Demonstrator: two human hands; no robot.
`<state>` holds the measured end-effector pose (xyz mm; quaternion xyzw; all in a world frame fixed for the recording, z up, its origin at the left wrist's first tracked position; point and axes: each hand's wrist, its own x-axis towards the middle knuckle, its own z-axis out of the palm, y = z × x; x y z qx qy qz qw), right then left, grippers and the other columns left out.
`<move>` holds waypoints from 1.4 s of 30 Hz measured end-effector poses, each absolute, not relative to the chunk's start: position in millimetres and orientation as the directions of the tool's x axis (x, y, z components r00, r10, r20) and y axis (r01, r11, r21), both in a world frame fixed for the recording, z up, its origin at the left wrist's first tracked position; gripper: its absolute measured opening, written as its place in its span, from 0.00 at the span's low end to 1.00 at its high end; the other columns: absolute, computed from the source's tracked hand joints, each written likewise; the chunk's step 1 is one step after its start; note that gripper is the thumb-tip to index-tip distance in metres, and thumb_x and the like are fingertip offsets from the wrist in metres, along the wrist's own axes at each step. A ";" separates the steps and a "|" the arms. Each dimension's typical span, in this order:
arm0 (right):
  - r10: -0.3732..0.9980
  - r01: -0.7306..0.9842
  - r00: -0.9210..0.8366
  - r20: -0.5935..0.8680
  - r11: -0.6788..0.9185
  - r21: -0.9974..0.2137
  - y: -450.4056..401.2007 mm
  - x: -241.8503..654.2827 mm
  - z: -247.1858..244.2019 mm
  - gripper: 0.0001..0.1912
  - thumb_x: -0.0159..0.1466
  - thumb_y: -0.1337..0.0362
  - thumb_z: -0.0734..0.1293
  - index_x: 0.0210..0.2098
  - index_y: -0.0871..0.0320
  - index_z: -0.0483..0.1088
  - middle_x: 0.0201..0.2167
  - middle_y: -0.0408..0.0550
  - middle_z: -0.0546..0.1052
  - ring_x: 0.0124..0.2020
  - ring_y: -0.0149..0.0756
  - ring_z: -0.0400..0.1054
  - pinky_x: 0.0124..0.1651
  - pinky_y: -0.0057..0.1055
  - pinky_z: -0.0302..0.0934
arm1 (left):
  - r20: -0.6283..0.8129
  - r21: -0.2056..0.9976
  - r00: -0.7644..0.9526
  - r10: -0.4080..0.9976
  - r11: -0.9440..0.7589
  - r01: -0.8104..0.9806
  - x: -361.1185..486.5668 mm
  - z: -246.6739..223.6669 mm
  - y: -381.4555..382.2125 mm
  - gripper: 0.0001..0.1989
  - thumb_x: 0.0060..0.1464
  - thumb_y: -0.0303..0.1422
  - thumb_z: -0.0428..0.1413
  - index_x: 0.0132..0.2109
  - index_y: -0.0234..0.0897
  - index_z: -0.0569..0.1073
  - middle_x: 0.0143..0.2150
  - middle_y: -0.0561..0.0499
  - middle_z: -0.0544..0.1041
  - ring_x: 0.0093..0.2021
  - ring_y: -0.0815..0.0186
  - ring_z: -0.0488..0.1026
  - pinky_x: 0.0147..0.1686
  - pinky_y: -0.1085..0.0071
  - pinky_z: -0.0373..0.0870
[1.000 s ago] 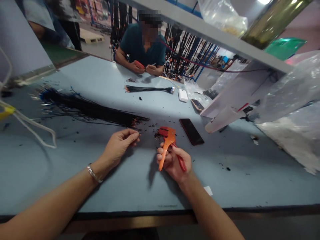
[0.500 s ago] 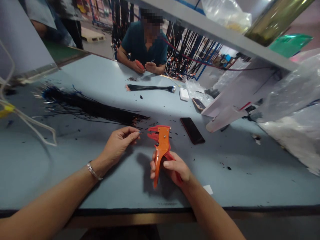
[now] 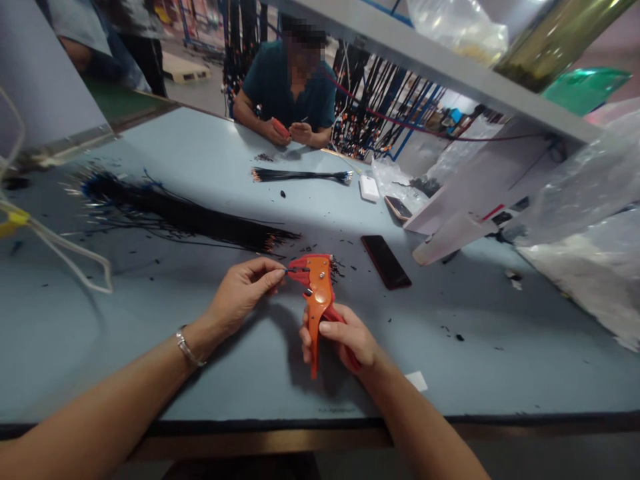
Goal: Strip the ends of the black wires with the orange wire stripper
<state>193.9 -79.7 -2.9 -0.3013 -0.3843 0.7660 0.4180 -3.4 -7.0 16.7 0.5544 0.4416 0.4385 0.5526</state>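
Near the middle of the blue-grey table [image 3: 200, 373], my left hand [image 3: 249, 288] pinches a thin dark wire [image 3: 288, 271] between thumb and fingertips. The wire's end lies between the red jaws of an orange and red wire stripper [image 3: 319, 293]. My right hand [image 3: 345, 337] is wrapped round the tool's handles, the jaws pointing left. Behind my left hand lies a large bundle of black wires [image 3: 195, 217], with blue and silver ends at the left and copper-coloured ends at the right. Dark scraps are scattered to the right of the jaws.
A dark phone [image 3: 386, 261] lies to the right of the tool. Farther back are a smaller wire bundle [image 3: 303, 176], a white box [image 3: 369, 189] and another phone [image 3: 399, 207]. Across the table sits a person [image 3: 260, 87] holding a red tool. Plastic bags [image 3: 590, 233] are at the right.
The stripper has moved slightly left, and its jaws are now around the wire end held in my left hand. Before, there was a gap between the wire and the jaws.
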 end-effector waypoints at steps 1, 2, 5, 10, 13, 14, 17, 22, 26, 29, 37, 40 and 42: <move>0.875 -0.407 -0.459 -0.156 -0.363 -0.838 -80.0 193.9 -3.1 0.18 0.56 0.57 0.73 0.39 0.64 0.69 0.28 0.47 0.76 0.23 0.34 0.73 0.24 0.28 0.67 | -0.004 1.000 0.227 0.974 0.004 0.000 -3.1 17.2 -7.6 0.10 0.48 0.38 0.62 0.30 0.35 0.76 0.24 0.56 0.71 0.25 0.72 0.62 0.27 0.76 0.60; 0.876 -0.402 -0.452 -0.171 -0.371 -0.837 -80.4 194.1 -3.3 0.18 0.56 0.57 0.73 0.38 0.63 0.68 0.27 0.47 0.75 0.22 0.34 0.73 0.24 0.28 0.67 | -0.007 1.000 0.229 0.973 0.008 -0.003 -2.8 17.7 -8.0 0.10 0.48 0.38 0.62 0.30 0.35 0.76 0.24 0.56 0.71 0.25 0.72 0.62 0.27 0.76 0.60; 0.875 -0.388 -0.445 -0.189 -0.379 -0.840 -81.4 194.8 -3.8 0.19 0.55 0.56 0.74 0.37 0.63 0.68 0.26 0.46 0.75 0.22 0.33 0.72 0.22 0.27 0.67 | -0.021 1.000 0.242 0.970 0.023 -0.005 -2.2 18.3 -8.7 0.10 0.48 0.38 0.62 0.30 0.35 0.75 0.24 0.55 0.71 0.24 0.72 0.62 0.27 0.75 0.60; 0.886 -0.384 -0.429 -0.178 -0.357 -0.852 -81.2 194.9 -4.0 0.18 0.56 0.56 0.73 0.38 0.63 0.68 0.27 0.46 0.75 0.22 0.33 0.72 0.22 0.27 0.67 | -0.040 0.999 0.240 0.970 0.046 -0.021 -2.1 13.8 -7.7 0.10 0.50 0.39 0.62 0.31 0.35 0.76 0.25 0.55 0.72 0.25 0.72 0.63 0.27 0.75 0.61; 0.881 -0.396 -0.446 -0.159 -0.354 -0.847 -80.3 194.0 -3.3 0.18 0.56 0.57 0.73 0.38 0.64 0.68 0.27 0.47 0.75 0.23 0.35 0.73 0.24 0.28 0.68 | -0.051 0.998 0.247 0.968 0.059 -0.026 -2.5 10.7 -7.0 0.10 0.50 0.39 0.62 0.32 0.35 0.76 0.25 0.55 0.72 0.25 0.72 0.64 0.28 0.75 0.61; 0.876 -0.399 -0.458 -0.152 -0.354 -0.846 -80.2 193.6 -3.2 0.18 0.56 0.58 0.73 0.39 0.64 0.68 0.28 0.48 0.75 0.24 0.35 0.74 0.24 0.29 0.68 | -0.053 0.998 0.247 0.968 0.062 -0.029 -2.6 10.3 -6.9 0.10 0.50 0.39 0.62 0.32 0.35 0.76 0.26 0.55 0.72 0.25 0.72 0.64 0.28 0.75 0.61; 0.864 -0.400 -0.485 -0.135 -0.356 -0.845 -80.3 193.3 -3.3 0.18 0.57 0.58 0.72 0.40 0.64 0.68 0.29 0.49 0.76 0.26 0.37 0.75 0.27 0.31 0.69 | -0.056 0.997 0.238 0.970 0.067 -0.039 -2.7 11.5 -6.9 0.11 0.50 0.39 0.62 0.32 0.35 0.76 0.26 0.55 0.72 0.25 0.72 0.64 0.28 0.75 0.61; 0.851 -0.385 -0.510 -0.128 -0.359 -0.850 -81.0 194.5 -3.0 0.20 0.57 0.58 0.73 0.42 0.64 0.68 0.31 0.50 0.76 0.28 0.38 0.75 0.31 0.33 0.69 | -0.036 0.999 0.239 0.970 0.038 0.000 -3.1 16.0 -7.4 0.10 0.49 0.39 0.61 0.30 0.35 0.75 0.23 0.55 0.69 0.25 0.71 0.63 0.28 0.74 0.61; 0.848 -0.362 -0.511 -0.140 -0.360 -0.860 -82.1 194.7 -1.8 0.20 0.57 0.57 0.73 0.41 0.64 0.67 0.31 0.49 0.76 0.28 0.37 0.75 0.30 0.32 0.70 | -0.030 0.999 0.256 0.966 0.018 0.051 -3.0 17.8 -8.0 0.10 0.49 0.38 0.61 0.31 0.35 0.76 0.22 0.56 0.68 0.25 0.71 0.62 0.27 0.75 0.59; 0.865 -0.357 -0.477 -0.155 -0.351 -0.865 -83.5 193.5 -2.8 0.18 0.57 0.57 0.73 0.39 0.64 0.67 0.29 0.48 0.75 0.25 0.35 0.73 0.25 0.29 0.69 | -0.022 0.999 0.247 0.969 0.010 0.051 -1.9 19.2 -8.5 0.10 0.48 0.39 0.60 0.29 0.35 0.75 0.22 0.56 0.68 0.25 0.70 0.62 0.27 0.75 0.60; 0.881 -0.331 -0.432 -0.191 -0.352 -0.876 -85.8 191.7 -10.7 0.19 0.56 0.55 0.74 0.37 0.63 0.67 0.25 0.45 0.74 0.20 0.33 0.72 0.19 0.27 0.67 | -0.026 0.999 0.266 0.964 0.015 0.042 -1.6 16.3 -8.3 0.11 0.48 0.39 0.61 0.28 0.35 0.74 0.22 0.55 0.69 0.24 0.71 0.63 0.27 0.75 0.61; 0.884 -0.324 -0.429 -0.187 -0.344 -0.882 -86.9 189.9 -9.6 0.19 0.56 0.55 0.74 0.35 0.63 0.67 0.25 0.45 0.74 0.20 0.32 0.71 0.19 0.26 0.67 | -0.014 0.999 0.249 0.968 0.005 0.037 -1.9 15.8 -8.3 0.10 0.48 0.38 0.61 0.28 0.35 0.75 0.22 0.55 0.69 0.24 0.71 0.63 0.26 0.75 0.61; 0.884 -0.307 -0.426 -0.193 -0.341 -0.888 -87.6 187.8 -8.2 0.20 0.56 0.54 0.74 0.34 0.63 0.67 0.24 0.44 0.73 0.20 0.32 0.71 0.20 0.25 0.67 | -0.002 0.999 0.233 0.972 -0.005 0.031 -1.7 16.1 -8.6 0.10 0.47 0.38 0.61 0.27 0.35 0.75 0.22 0.56 0.68 0.24 0.71 0.63 0.26 0.75 0.61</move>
